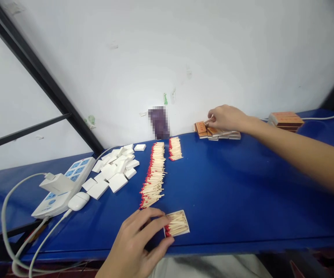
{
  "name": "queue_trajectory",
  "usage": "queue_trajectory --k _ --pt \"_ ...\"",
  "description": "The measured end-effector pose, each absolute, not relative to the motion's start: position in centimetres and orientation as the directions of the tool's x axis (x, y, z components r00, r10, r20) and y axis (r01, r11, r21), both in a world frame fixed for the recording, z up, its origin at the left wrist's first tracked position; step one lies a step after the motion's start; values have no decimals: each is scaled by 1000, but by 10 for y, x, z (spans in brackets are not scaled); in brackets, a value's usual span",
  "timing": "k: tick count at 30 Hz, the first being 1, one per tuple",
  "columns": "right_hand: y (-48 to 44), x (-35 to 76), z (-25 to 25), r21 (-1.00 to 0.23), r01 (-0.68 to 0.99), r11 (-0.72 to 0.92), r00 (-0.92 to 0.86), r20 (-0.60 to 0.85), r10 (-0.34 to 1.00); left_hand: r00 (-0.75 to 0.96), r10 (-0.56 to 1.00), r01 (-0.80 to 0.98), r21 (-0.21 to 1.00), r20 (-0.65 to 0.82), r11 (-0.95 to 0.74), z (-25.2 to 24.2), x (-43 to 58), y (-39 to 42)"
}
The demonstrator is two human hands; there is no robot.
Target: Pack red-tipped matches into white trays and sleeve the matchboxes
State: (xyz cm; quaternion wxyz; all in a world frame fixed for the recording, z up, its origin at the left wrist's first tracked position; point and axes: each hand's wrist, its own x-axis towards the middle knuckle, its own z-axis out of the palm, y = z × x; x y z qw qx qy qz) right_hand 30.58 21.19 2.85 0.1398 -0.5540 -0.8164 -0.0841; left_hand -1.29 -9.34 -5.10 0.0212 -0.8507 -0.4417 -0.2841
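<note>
Near the front edge, my left hand (140, 239) grips the left end of a small white matchbox tray (189, 228). The tray is full of matches (178, 222), their red heads towards my fingers; a fingertip rests on them. Stretched out to the far right, my right hand (227, 117) has its thumb and fingers closed on an orange matchbox sleeve, largely hidden by the fingers, at a loose pile of matchbox sleeves (201, 128). A long row of loose red-headed matches (155, 166) runs from the wall down towards my left hand. Beside it lies a shorter row of matches (175, 148).
White matchbox trays (117, 182) lie heaped at the left. Further left are a power strip (81, 170) with a plugged charger (57, 183), a white earphone case (79, 201) and cables. Stacked orange matchboxes (285, 119) stand at the far right. A blurred purple patch (159, 122) is by the wall.
</note>
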Motion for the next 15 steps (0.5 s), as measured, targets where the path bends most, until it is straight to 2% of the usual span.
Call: queue_trajectory --k 2,4,6,8,10,13,15 --pt "202 302 39 48 926 373 -369 307 877 434 746 781 203 505 -591 -52 -13 -93" --pt "184 293 49 85 865 494 -498 265 826 431 747 786 197 505 -586 -52 -12 -93" --pt "159 282 56 58 772 633 -630 200 750 440 736 776 193 515 -600 -52 -11 -92" --pt "130 270 59 -15 652 758 -752 110 650 446 726 765 198 524 -613 -51 -10 -92" --pt "102 259 59 -139 495 857 -867 -10 499 449 728 759 208 518 -616 -50 -9 -92" --pt "67 249 59 -326 338 883 -941 -145 307 448 745 765 220 495 -606 -49 -10 -93" --pt "51 246 60 -374 331 866 -940 -205 271 458 749 763 220 478 -607 -48 -11 -94"
